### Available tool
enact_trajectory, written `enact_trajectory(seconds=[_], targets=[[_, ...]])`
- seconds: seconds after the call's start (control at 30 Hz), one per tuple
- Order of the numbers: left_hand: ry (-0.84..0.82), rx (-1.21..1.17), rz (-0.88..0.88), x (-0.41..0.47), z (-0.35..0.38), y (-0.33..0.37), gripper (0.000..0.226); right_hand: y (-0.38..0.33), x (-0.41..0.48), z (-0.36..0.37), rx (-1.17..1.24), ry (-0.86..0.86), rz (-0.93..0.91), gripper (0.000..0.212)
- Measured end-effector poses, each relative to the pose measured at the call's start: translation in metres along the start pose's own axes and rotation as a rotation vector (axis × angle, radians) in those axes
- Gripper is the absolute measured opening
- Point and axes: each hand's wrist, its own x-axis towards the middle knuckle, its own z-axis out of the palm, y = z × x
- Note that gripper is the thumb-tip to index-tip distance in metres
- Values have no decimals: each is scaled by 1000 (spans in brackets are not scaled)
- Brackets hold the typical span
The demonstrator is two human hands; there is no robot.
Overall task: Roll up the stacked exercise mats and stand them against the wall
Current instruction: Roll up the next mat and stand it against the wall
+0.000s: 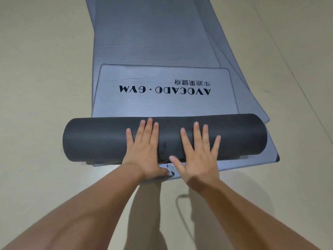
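A dark grey mat roll (100, 139) lies crosswise on the near end of a stack of grey-blue exercise mats (149, 42) on the floor. The top mat's unrolled end (162, 101), with black "AVOCADO · GYM" lettering, reaches from the roll away from me. My left hand (146, 150) lies flat on the roll's middle, fingers spread, thumb down at the mat's near edge. My right hand (197, 154) presses flat on the roll beside it, fingers apart. Neither hand grips anything.
Pale beige floor (45, 78) surrounds the mats on both sides. Edges of lower mats (252, 91) fan out to the right of the stack. A thin dark cord (180, 204) lies on the floor between my forearms. No wall is in view.
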Motion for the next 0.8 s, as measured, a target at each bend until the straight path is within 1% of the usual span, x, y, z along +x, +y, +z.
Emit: enact_trajectory(seconds=[0.07, 0.17, 0.23, 0.3, 0.37, 0.43, 0.53, 0.63, 0.7, 0.8], targets=[[6, 11, 9, 13, -6, -4, 155, 9, -1, 9, -20, 12, -26, 84], [1, 12, 12, 32, -20, -7, 158, 12, 21, 8, -29, -23, -15, 94], [27, 19, 5, 45, -32, -7, 154, 11, 43, -1, -52, -84, 18, 101], [92, 66, -16, 49, -38, -5, 146, 12, 62, -12, -65, -159, 45, 105], [156, 129, -53, 42, -33, -4, 143, 12, 80, -24, -74, -199, 66, 108], [158, 170, -77, 31, -24, -5, 144, 11, 94, -33, -61, -220, 83, 120], [133, 213, -78, 34, -20, -10, 144, 14, 106, -40, -37, -279, 74, 147], [133, 228, -79, 49, -27, -13, 137, 19, 118, -45, -140, -339, 0, 160], [142, 238, -84, 59, -32, -16, 127, 22, 131, -47, -193, -359, -21, 160], [134, 249, -78, 72, -43, -20, 113, 25, 151, -53, -226, -380, -55, 145]])
